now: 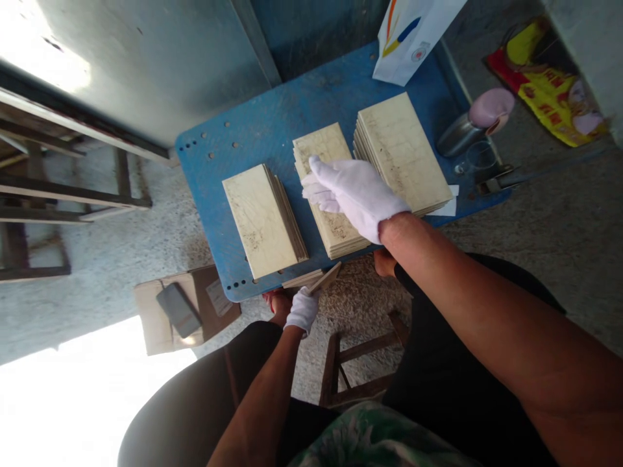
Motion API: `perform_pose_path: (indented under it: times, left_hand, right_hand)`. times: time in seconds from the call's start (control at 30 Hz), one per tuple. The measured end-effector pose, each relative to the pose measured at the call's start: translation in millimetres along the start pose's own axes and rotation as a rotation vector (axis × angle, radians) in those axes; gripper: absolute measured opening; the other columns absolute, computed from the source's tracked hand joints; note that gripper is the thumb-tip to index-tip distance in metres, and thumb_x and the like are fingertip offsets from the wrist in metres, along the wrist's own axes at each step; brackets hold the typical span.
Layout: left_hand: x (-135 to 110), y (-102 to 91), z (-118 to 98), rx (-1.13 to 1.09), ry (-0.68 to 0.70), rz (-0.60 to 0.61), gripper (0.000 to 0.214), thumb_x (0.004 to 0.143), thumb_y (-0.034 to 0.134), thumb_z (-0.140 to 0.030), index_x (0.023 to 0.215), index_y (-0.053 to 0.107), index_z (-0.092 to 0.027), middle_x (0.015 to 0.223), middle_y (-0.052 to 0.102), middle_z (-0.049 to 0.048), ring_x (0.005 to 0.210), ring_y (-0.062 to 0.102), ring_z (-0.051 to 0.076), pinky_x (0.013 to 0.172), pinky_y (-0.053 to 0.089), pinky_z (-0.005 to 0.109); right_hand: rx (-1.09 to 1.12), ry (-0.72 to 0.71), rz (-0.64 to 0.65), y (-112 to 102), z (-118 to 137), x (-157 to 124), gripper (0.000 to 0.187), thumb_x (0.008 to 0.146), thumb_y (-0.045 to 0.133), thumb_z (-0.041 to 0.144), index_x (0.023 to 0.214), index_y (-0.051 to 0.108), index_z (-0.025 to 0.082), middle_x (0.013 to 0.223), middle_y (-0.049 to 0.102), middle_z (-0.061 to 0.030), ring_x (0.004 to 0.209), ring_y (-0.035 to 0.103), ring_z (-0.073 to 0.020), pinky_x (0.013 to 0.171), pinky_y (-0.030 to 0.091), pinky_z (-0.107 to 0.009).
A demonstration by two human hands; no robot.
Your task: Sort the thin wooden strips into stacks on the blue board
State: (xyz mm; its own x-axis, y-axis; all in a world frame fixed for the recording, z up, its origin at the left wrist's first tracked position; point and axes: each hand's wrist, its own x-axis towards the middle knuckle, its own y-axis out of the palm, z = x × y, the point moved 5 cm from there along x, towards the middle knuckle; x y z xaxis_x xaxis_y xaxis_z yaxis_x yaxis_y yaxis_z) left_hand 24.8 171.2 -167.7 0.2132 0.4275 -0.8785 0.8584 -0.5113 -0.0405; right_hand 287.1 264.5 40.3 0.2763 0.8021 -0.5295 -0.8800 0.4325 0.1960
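Observation:
My left hand (302, 310), in a white glove, is closed around thin pale boards (327, 277) seen nearly edge-on, just off the table's near edge. My right hand (357, 193), gloved too, hovers over or rests on the middle stack of boards (331, 139); contact cannot be made out. Its fingers are loosely extended and its thumb stands apart, with nothing visibly held. To the left lies a leaning stack of cream boards (260, 224) with dark speckles. A taller stack of the same boards (402, 149) stands to the right.
The blue table (204, 188) carries a white bag (413, 42), a steel flask (455, 135) with a pink lid and a glass cup (481, 157). Below are a wooden stool (335, 370) and cardboard (150, 305) with a dark phone-like slab (178, 309). A yellow-red bag (549, 91) lies right.

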Motion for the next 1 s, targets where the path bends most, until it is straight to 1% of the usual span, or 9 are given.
perform_pose_path:
  times: [0.13,0.23,0.33,0.43,0.5,0.57,0.7,0.83,1.0]
  left_hand:
    - [-7,-4.1,-19,0.054,0.033,-0.024,0.026,0.089,0.058,-0.037,0.109,0.062,-0.02,0.114,0.06,0.0058,0.103,0.059,0.021,0.085,0.051,0.034]
    - [-18,5.6,-23,0.09,0.065,-0.008,0.025,0.085,0.064,-0.037,0.1,0.066,-0.018,0.104,0.066,0.0064,0.1,0.061,0.022,0.087,0.05,0.037]
    - [-37,18.4,-25,0.107,0.131,0.066,0.024,0.068,0.079,-0.032,0.085,0.072,-0.017,0.089,0.071,0.0067,0.095,0.064,0.025,0.091,0.047,0.036]
    - [-67,17.9,-43,0.059,0.203,0.155,0.032,0.065,0.08,-0.034,0.091,0.073,-0.017,0.088,0.072,0.0064,0.092,0.065,0.026,0.091,0.048,0.038]
    - [-91,6.5,-60,0.051,0.142,0.133,0.039,0.067,0.078,-0.037,0.101,0.072,-0.019,0.089,0.072,0.0065,0.092,0.065,0.027,0.085,0.051,0.041]
    - [-115,-9.3,-82,0.049,0.112,0.063,0.039,0.067,0.077,-0.041,0.1,0.072,-0.02,0.093,0.072,0.0067,0.098,0.064,0.029,0.082,0.053,0.04]
    - [-143,-41.1,-127,0.022,0.199,-0.127,0.044,0.066,0.077,-0.048,0.097,0.071,-0.018,0.1,0.072,0.007,0.102,0.063,0.03,0.089,0.052,0.039]
    - [-138,-65.0,-161,-0.005,0.302,-0.278,0.053,0.073,0.067,-0.059,0.106,0.068,-0.017,0.1,0.072,0.0071,0.103,0.063,0.03,0.084,0.055,0.038]
    - [-111,-88.4,-204,0.104,0.392,-0.425,0.056,0.084,0.051,-0.062,0.113,0.066,-0.016,0.098,0.072,0.0053,0.104,0.063,0.027,0.085,0.055,0.033]
  right_hand:
    - [0.019,0.019,0.002,0,-1,1,0.042,0.086,0.058,0.055,0.072,0.061,0.015,0.07,0.067,-0.0066,0.069,0.064,-0.0132,0.063,0.051,-0.023]
    - [0.035,0.016,-0.004,-1,2,-1,0.041,0.086,0.058,0.054,0.072,0.062,0.015,0.072,0.067,-0.0074,0.069,0.064,-0.013,0.063,0.051,-0.023]
    - [0.062,0.01,-0.013,-1,7,-4,0.04,0.088,0.057,0.052,0.073,0.062,0.015,0.072,0.068,-0.0077,0.068,0.064,-0.0127,0.064,0.051,-0.024]
    - [0.077,0.004,-0.009,-2,11,-6,0.041,0.088,0.056,0.053,0.072,0.061,0.015,0.072,0.068,-0.0081,0.069,0.064,-0.013,0.065,0.051,-0.024]
    - [0.087,0.001,-0.008,-3,12,-6,0.041,0.087,0.056,0.054,0.073,0.061,0.016,0.072,0.068,-0.0083,0.069,0.064,-0.0133,0.064,0.051,-0.024]
    - [0.104,-0.009,-0.006,-3,13,-6,0.04,0.087,0.057,0.054,0.074,0.062,0.016,0.072,0.068,-0.0083,0.068,0.064,-0.0135,0.064,0.051,-0.024]
    - [0.119,-0.039,-0.005,-4,15,-7,0.039,0.085,0.06,0.053,0.074,0.064,0.017,0.071,0.068,-0.0081,0.066,0.063,-0.0136,0.062,0.051,-0.025]
    - [0.096,-0.04,-0.009,-4,15,-7,0.038,0.086,0.059,0.052,0.074,0.064,0.016,0.072,0.068,-0.0082,0.066,0.063,-0.013,0.062,0.051,-0.024]
    - [0.109,-0.029,-0.018,-3,15,-7,0.036,0.088,0.058,0.048,0.075,0.064,0.015,0.071,0.067,-0.0078,0.064,0.062,-0.0125,0.062,0.051,-0.024]
